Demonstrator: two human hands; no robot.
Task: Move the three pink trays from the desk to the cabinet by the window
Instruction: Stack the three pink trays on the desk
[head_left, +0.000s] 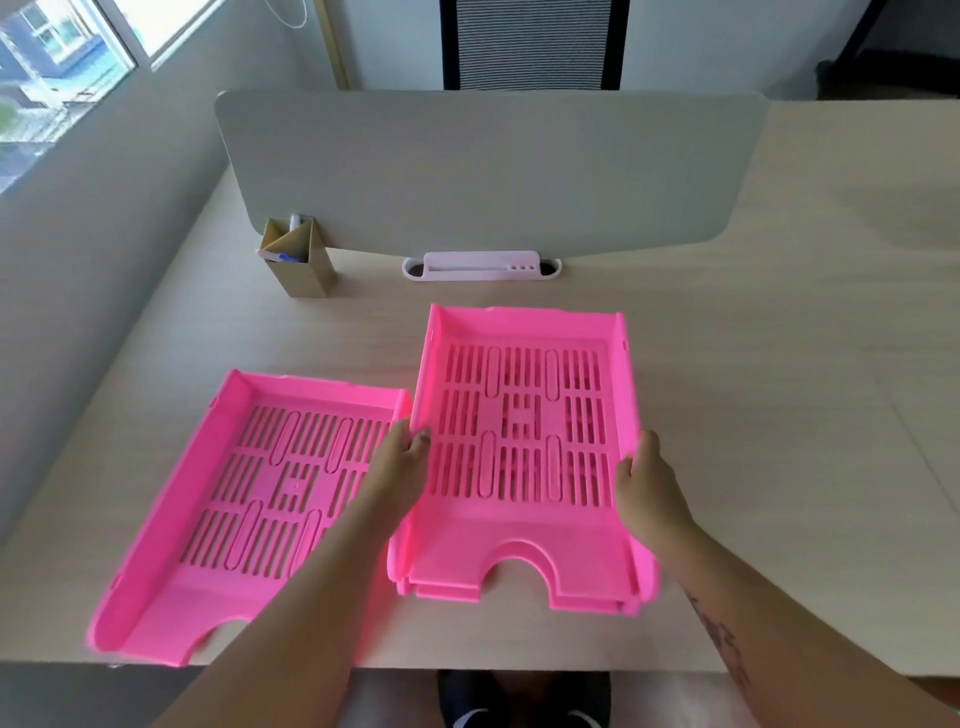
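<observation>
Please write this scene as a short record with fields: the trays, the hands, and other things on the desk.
stacked trays: nested pink trays, on the desk, right of centre
single tray: pink tray, left, near the desk edge
left hand: left hand grips the stack's left wall
right hand: right hand grips its right wall
other things: cardboard pen holder, grey divider panel

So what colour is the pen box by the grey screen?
Brownish tan, like cardboard: the pen box, seen in the head view.
</observation>
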